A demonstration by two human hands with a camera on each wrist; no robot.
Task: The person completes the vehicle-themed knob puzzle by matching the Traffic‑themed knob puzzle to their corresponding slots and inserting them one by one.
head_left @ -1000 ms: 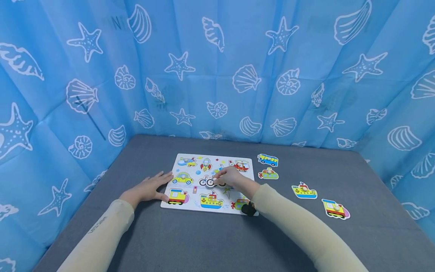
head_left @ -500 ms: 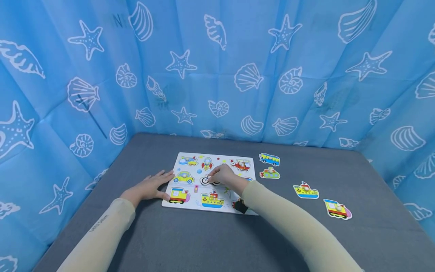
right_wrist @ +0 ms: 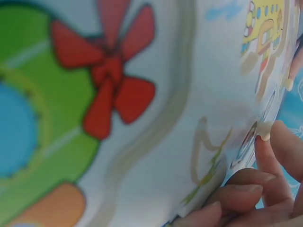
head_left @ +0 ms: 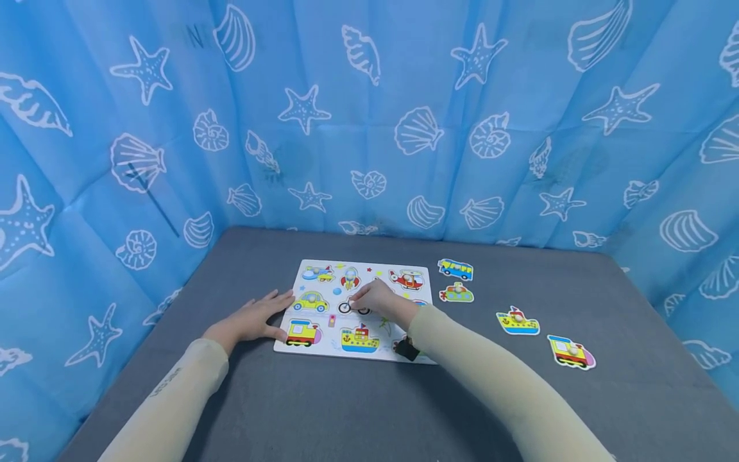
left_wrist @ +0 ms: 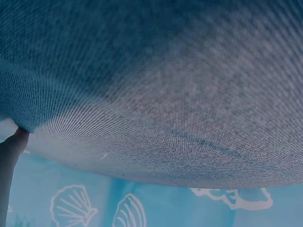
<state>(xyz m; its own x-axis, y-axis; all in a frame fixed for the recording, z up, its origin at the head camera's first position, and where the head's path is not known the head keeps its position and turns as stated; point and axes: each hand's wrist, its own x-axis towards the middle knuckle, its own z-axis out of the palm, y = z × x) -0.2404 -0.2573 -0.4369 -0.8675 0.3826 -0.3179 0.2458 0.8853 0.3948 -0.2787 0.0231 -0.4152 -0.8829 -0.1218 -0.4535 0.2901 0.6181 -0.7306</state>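
Pinching a flat, knobbed, black-wheeled bicycle piece (head_left: 345,308): right fingers (right_wrist: 271,163).
Left fingers (head_left: 280,302), spread, touch the smooth, rectangular white board (head_left: 329,340).

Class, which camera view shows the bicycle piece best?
The head view: the bicycle piece appears face-up from above, though the right hand covers part. The right wrist view catches it nearly edge-on, its knob pinched; the left wrist view shows none of it.

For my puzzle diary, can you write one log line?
right hand: pinches pale knob of black-wheeled bicycle piece | left hand: touches white rectangular board
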